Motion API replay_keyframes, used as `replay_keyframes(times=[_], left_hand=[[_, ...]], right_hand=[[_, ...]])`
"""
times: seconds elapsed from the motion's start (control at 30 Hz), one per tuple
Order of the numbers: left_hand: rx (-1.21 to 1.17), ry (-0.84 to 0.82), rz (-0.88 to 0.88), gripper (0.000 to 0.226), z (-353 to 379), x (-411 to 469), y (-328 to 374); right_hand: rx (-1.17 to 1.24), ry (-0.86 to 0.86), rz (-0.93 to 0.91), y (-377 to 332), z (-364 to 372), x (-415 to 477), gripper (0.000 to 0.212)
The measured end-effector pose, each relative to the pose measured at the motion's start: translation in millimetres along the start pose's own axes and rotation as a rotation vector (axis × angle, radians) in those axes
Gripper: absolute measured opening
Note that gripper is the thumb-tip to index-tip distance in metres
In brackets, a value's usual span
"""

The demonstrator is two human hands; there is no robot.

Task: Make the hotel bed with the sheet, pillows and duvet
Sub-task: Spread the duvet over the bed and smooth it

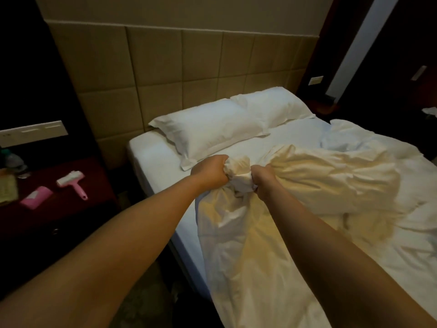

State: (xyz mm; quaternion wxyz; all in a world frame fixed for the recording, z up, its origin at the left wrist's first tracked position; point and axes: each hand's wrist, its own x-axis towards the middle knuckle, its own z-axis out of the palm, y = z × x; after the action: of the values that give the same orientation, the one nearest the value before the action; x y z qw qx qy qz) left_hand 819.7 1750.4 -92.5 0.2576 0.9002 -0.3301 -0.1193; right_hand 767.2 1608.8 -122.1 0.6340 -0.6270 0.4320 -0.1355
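A white duvet (319, 185) lies crumpled across the bed, its near part hanging over the left side. My left hand (210, 170) and my right hand (264, 183) are both clenched on a bunched corner of it, close together above the mattress edge. Two white pillows lie side by side at the head: the nearer pillow (208, 129) and the farther pillow (272, 107). A white fitted sheet (151, 157) covers the mattress and shows bare at the near head corner.
A padded beige headboard (153, 74) backs the bed. Left of me, a dark nightstand (59, 204) holds a pink lint roller (73, 182), a pink packet (36, 196) and a yellow cloth (8, 189). A narrow floor strip runs beside the bed.
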Motion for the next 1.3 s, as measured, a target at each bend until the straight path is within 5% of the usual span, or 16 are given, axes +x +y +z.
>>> replay_keyframes(times=[0.17, 0.77, 1.0, 1.17, 1.3], left_hand=[[-0.068, 0.076, -0.062, 0.013, -48.8, 69.6, -74.0], [-0.391, 0.447, -0.317, 0.024, -270.1, 273.6, -307.8], [-0.400, 0.445, -0.415, 0.025, -336.4, 282.8, -441.4], [-0.377, 0.333, -0.532, 0.034, -317.4, 283.0, -516.4], [-0.342, 0.117, -0.594, 0.040, -274.4, 295.5, -544.1]], right_hand=[[0.008, -0.044, -0.025, -44.7, 99.3, 62.3, 0.055], [0.214, -0.134, -0.111, -228.9, 432.6, 167.6, 0.062], [0.112, -0.262, 0.003, -237.4, 581.0, 162.8, 0.060], [0.002, -0.327, 0.100, -187.0, 641.0, 179.3, 0.062], [-0.196, -0.352, 0.097, -148.4, 625.8, 201.5, 0.025]])
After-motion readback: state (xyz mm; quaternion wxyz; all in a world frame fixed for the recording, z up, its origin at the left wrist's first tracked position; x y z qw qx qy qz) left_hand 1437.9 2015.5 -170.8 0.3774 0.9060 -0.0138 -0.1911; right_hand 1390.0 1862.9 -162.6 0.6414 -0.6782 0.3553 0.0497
